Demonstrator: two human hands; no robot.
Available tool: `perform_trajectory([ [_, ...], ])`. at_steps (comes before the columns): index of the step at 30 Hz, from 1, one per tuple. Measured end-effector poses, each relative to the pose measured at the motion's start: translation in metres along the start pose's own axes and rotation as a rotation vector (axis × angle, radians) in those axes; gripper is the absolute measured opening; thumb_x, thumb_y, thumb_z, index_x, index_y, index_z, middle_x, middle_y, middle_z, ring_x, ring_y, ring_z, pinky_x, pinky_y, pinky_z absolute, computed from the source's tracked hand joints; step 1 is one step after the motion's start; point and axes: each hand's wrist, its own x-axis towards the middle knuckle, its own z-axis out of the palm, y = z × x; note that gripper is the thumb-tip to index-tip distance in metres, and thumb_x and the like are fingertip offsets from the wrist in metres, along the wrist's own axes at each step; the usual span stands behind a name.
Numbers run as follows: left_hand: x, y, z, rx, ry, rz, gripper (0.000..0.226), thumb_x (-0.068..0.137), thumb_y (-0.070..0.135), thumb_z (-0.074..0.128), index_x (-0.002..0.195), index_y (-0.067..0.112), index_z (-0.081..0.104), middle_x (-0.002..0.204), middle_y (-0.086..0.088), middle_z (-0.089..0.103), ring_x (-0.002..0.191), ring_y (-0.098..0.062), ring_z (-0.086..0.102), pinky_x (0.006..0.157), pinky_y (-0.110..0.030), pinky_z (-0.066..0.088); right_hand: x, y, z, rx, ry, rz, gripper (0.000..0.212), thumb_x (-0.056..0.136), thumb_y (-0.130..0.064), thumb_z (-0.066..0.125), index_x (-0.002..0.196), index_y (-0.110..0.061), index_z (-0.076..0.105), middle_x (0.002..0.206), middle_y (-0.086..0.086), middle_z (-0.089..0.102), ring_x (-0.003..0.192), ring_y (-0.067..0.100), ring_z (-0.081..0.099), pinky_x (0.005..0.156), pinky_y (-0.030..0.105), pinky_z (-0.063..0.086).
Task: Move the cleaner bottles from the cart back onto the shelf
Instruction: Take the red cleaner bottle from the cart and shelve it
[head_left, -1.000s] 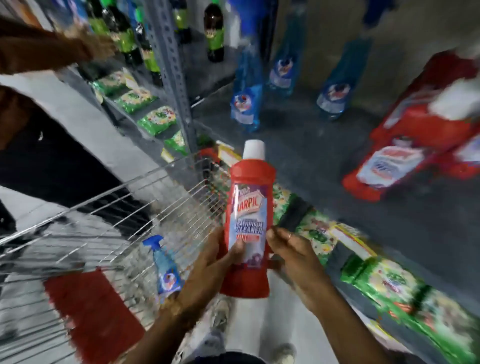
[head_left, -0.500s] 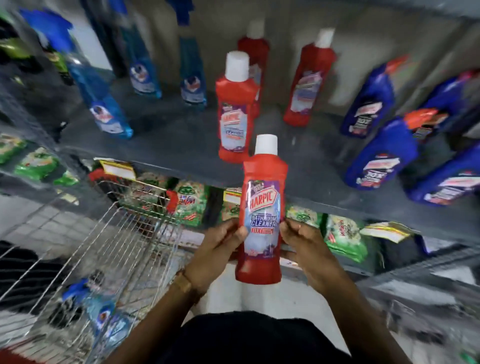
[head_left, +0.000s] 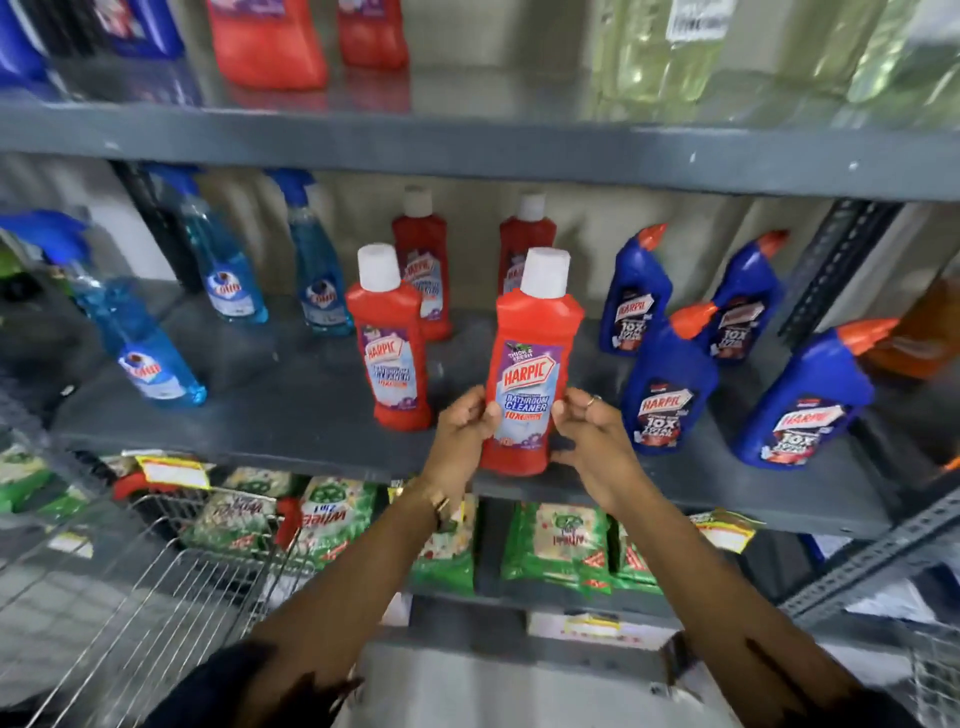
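I hold a red Harpic bathroom cleaner bottle (head_left: 532, 364) with a white cap upright at the front edge of the grey middle shelf (head_left: 291, 415). My left hand (head_left: 460, 434) grips its left side and my right hand (head_left: 592, 431) its right side. Whether its base touches the shelf I cannot tell. Another red Harpic bottle (head_left: 389, 343) stands just to the left, with two more red bottles (head_left: 423, 270) behind. The wire cart (head_left: 156, 587) is at lower left; its inside is out of view.
Blue spray bottles (head_left: 223, 270) stand at the shelf's left, blue Harpic toilet cleaner bottles (head_left: 670, 395) at its right. Green detergent packs (head_left: 556, 545) fill the shelf below. An upper shelf (head_left: 467, 145) carries red, blue and pale yellow bottles. A metal upright (head_left: 841, 260) stands right.
Both hands have carried the red bottle up and forward from beside the cart to the front edge of the middle shelf. The view has swung from the cart to face the shelf.
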Motion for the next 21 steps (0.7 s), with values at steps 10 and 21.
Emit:
perform_trajectory([
  [10,0.061,-0.029,0.003,0.156,0.082,0.008,0.025,0.095,0.005,0.048,0.119,0.007,0.055,0.119,-0.017,0.063,0.097,-0.012,0.061,0.08,-0.019,0.053,0.052,0.021,-0.019,-0.093,0.016,-0.085,0.029,0.097,-0.01,0.047,0.122,-0.022,0.055,0.112,-0.003,0.066,0.095,0.002,0.065,0.076,0.025,0.055],
  [21,0.016,-0.036,-0.028,0.198,0.149,-0.007,0.037,0.092,0.01,0.057,0.127,0.004,0.053,0.123,-0.022,0.063,0.108,-0.022,0.061,0.093,-0.035,0.049,0.001,0.057,0.018,-0.165,0.44,-0.223,0.033,0.095,-0.008,0.052,0.126,0.0,0.053,0.118,0.011,0.06,0.108,0.01,0.056,0.096,0.023,0.048],
])
